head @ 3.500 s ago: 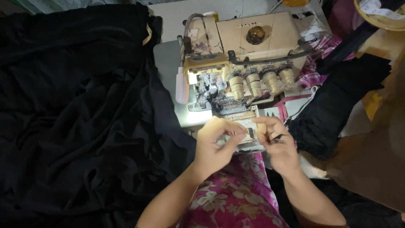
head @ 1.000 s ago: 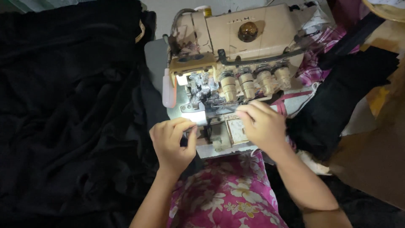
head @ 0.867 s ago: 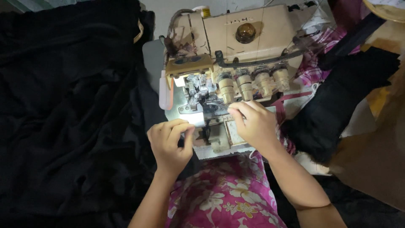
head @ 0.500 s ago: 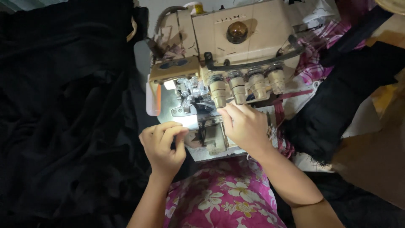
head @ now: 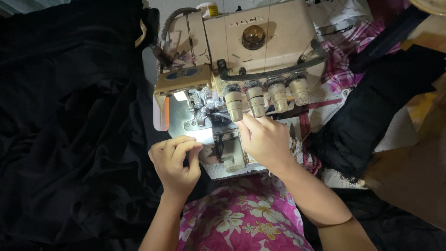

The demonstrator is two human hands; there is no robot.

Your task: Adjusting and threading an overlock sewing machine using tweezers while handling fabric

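Head view: left hand (head: 175, 162) curled closed, fingertips pinching at the lit needle plate (head: 200, 135) of the beige overlock sewing machine (head: 241, 60), right hand (head: 265, 139) just right, nearer the needle, fingers down, grip unclear; black fabric (head: 69, 121) heaped left.
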